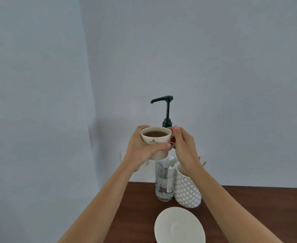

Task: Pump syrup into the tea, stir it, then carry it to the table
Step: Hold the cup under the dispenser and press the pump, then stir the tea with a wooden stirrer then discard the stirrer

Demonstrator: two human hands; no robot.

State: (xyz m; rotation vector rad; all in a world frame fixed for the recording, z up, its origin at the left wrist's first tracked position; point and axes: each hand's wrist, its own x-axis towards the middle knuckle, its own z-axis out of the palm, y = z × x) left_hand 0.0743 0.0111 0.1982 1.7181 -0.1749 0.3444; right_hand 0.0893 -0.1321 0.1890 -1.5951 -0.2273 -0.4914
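A cream cup of brown tea [155,137] is held up in the air in front of the syrup bottle [164,179], a clear bottle with a black pump [163,102] whose spout points left above the cup. My left hand [142,149] wraps around the cup's body from the left. My right hand [183,149] is at the cup's right side, fingers at the handle and rim; the handle itself is mostly hidden.
A white saucer [179,227] lies on the dark wooden counter [249,207] near the front. A grey-and-white patterned holder [187,190] with wooden stirrers [203,163] stands right of the bottle. A pale wall rises behind and to the left.
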